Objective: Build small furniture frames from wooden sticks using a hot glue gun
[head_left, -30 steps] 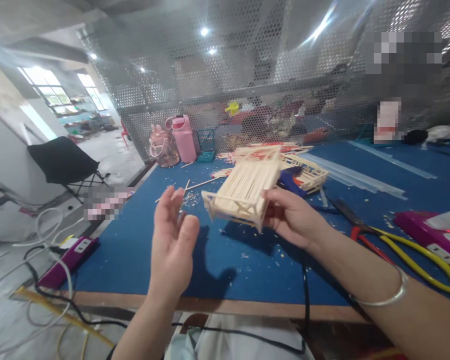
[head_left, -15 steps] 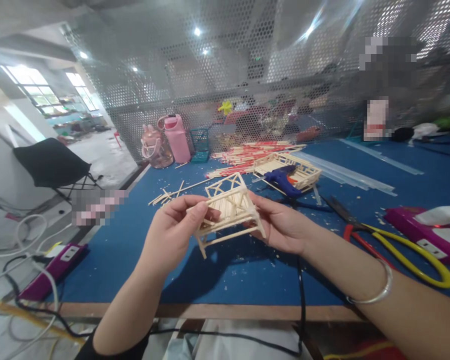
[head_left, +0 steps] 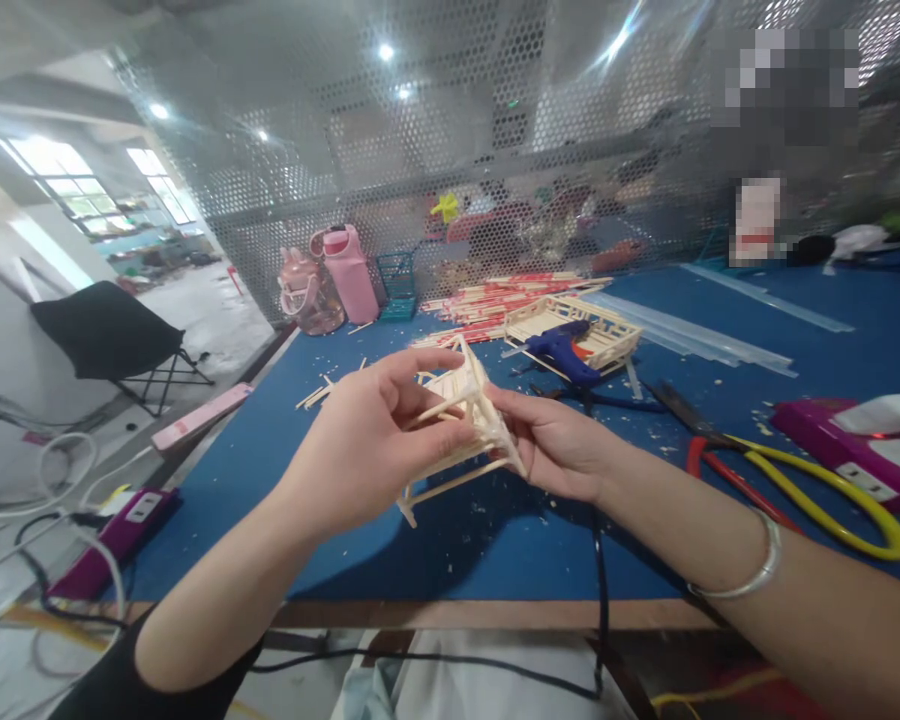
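Between my hands, above the blue tabletop, is a small frame of thin wooden sticks (head_left: pixel 461 472), shaped like a tiny bed with legs and crossed side rails. My left hand (head_left: pixel 397 420) reaches over it, fingers and thumb closed round a stick of its upper part and hiding much of the side. My right hand (head_left: pixel 559 440) grips the end at the right, where whitish glue shows on the joints. Just behind lies a blue glue gun (head_left: pixel 566 352), resting against a second, tray-like stick frame (head_left: pixel 622 340).
Red-tipped sticks (head_left: pixel 487 312) lie piled at the back, beside clear glue sticks (head_left: pixel 705 335). Scissors (head_left: pixel 817 480) with red and yellow handles and a purple power strip (head_left: pixel 855 455) are on the right. Pink bottles (head_left: pixel 351 275) stand by the perforated metal screen. A black cable (head_left: pixel 601 570) hangs over the front edge.
My left hand has moved right and over the frame, from its left end to the upper part near my right hand. My right hand keeps its hold at the right end.
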`<state>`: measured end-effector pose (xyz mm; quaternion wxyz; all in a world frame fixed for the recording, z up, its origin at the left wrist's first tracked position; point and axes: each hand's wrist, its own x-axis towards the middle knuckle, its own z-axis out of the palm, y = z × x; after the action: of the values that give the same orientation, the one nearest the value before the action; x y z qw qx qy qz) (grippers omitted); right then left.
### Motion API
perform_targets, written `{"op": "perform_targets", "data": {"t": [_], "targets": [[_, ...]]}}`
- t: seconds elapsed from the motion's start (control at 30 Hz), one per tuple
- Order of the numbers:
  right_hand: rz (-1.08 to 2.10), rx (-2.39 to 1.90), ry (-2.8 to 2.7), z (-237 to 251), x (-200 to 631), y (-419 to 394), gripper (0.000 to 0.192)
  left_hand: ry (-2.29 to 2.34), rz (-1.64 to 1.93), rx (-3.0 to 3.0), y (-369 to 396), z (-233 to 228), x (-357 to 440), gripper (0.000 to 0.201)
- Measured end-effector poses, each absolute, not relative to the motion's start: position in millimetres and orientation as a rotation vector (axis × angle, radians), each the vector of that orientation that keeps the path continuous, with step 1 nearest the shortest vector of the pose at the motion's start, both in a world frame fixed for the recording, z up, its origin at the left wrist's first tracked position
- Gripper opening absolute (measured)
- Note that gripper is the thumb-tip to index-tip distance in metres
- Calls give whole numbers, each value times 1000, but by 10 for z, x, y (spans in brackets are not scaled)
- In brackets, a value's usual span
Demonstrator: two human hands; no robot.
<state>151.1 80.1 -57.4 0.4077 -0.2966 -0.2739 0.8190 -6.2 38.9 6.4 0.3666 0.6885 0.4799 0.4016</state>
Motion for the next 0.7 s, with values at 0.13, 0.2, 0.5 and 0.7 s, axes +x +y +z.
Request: {"op": "perform_targets", "data": {"t": [0.13, 0.2, 0.5, 0.7], "targets": [[2053, -806, -708, -577, 1478, 791, 25, 1270, 997, 1829, 370, 30, -46, 36], [2017, -823, -765, -594, 1464, 799, 22, 1268, 995, 1897, 385, 9, -32, 28], [1210, -1150, -1142, -777, 1551, 1028, 21, 1370, 932, 2125, 765, -193, -42, 44], [855, -1032, -1416, -852, 1618, 1057, 26, 1217, 966, 1968, 802, -221, -386, 57]]}}
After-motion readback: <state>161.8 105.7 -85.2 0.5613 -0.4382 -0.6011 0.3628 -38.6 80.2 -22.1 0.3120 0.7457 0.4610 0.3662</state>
